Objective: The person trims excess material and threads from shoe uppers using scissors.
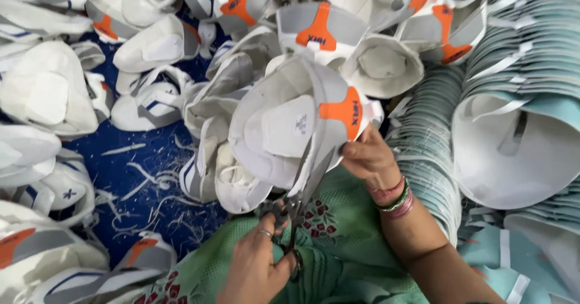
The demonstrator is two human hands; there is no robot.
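A person seated among heaps of unfinished shoe uppers holds one white, grey and orange shoe upper (290, 129) up over the lap. The right hand (370, 159), its wrist ringed with bangles (396, 200), pinches the upper's edge just below the orange patch, fingers curled closed on the fabric. The left hand (257, 265), a ring on one finger, is closed through the handles of a pair of scissors (299, 204), whose blades point up and meet the lower edge of the held upper. Beneath both hands lies green cloth with a red floral print (338, 243). Piles of similar white uppers (151, 50) crowd the left and top, trimmed white scraps (151, 189) litter a blue sheet, and stacks of pale teal uppers (519, 98) fill the right
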